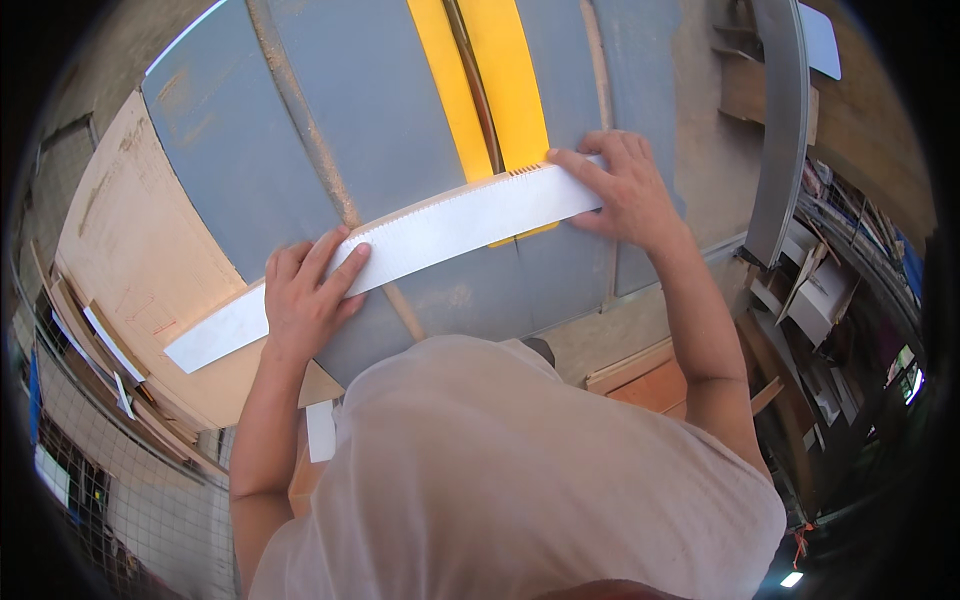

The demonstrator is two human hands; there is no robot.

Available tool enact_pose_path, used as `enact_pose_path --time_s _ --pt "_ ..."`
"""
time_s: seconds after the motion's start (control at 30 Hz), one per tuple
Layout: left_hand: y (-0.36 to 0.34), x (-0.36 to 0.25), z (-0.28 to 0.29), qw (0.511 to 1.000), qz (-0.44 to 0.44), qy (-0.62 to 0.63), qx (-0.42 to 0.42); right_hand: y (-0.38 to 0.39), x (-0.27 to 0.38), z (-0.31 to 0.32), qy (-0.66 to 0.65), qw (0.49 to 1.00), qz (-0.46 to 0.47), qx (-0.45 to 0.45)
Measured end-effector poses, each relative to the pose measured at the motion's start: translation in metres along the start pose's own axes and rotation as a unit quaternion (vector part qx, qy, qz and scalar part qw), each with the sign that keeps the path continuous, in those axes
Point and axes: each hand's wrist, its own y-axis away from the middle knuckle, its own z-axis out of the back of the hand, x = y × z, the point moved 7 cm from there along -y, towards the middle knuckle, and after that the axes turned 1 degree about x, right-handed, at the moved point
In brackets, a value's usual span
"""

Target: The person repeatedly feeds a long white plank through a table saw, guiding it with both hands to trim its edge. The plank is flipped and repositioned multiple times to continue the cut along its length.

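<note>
A long white strip of board point(440, 232) lies across the grey saw table point(380, 110), its far edge cut with several small kerfs. My left hand point(305, 292) presses flat on the strip left of its middle. At the strip's right end my right hand point(620, 190) holds it down with spread fingers. The strip crosses the yellow insert plate point(515, 80), where the thin saw blade point(470, 70) stands in its slot just beyond the strip.
A pale plywood sheet point(130, 240) lies to the left of the table. A grey metal rail point(785, 120) runs along the right side. Wood offcuts point(650, 375) and stacked white panels point(815, 290) sit to the right and below.
</note>
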Motion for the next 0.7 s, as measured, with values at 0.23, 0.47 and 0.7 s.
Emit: enact_pose_path --time_s 0.23,0.47,0.7 --pt "-0.0017 0.0007 0.0022 1.000 -0.007 0.006 0.003 -0.0012 0.0002 0.0039 -0.004 1.000 -0.002 -0.010" --pt "-0.0048 0.0019 0.0063 1.000 -0.013 0.009 -0.005 -0.0014 0.0007 0.0011 -0.012 1.000 -0.009 -0.006" --pt "-0.0047 0.0032 0.0054 1.000 -0.015 0.004 -0.008 -0.0023 0.0004 -0.0005 -0.007 1.000 -0.012 -0.004"
